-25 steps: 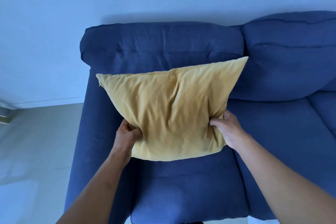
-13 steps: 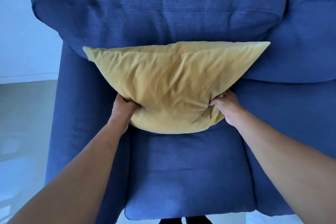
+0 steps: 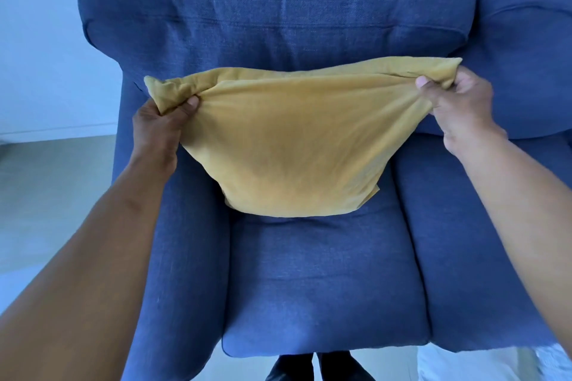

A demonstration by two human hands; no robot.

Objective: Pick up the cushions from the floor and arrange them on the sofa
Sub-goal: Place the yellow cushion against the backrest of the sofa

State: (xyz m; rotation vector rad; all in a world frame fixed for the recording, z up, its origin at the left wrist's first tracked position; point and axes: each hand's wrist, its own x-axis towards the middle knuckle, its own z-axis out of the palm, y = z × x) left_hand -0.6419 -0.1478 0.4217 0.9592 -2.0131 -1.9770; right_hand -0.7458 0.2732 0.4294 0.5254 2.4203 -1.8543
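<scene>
One mustard-yellow cushion [image 3: 291,145] sits in front of you, its fabric soft and slack, pulled taut along the top edge between your two hands and sagging into a rounded belly below. Fine creases fan out from each pinched corner. Its lower edge rests on the seat cushion [image 3: 322,281] of the blue sofa [image 3: 278,9], toward the back of the seat, and its top leans near the backrest, though you cannot tell whether it touches there.

Your left hand [image 3: 158,124] has its grip closed on the cushion's upper left corner, thumb on the front face and the cloth bunched above the knuckles. Your right hand [image 3: 455,102] has its grip closed on the upper right corner, thumb pressed over the front and the fingers wrapped behind.

Both forearms reach in from the lower corners of the view, crossing over the sofa's left armrest [image 3: 173,241] and the neighbouring seat on the right. A second back cushion [image 3: 526,40] bulges at the right edge. Pale floor [image 3: 55,195] and a white wall [image 3: 40,40] show to the left of the sofa, and dark shoes [image 3: 315,368] peek out below the seat's front edge. Nothing lies between the cushion and the backrest.
</scene>
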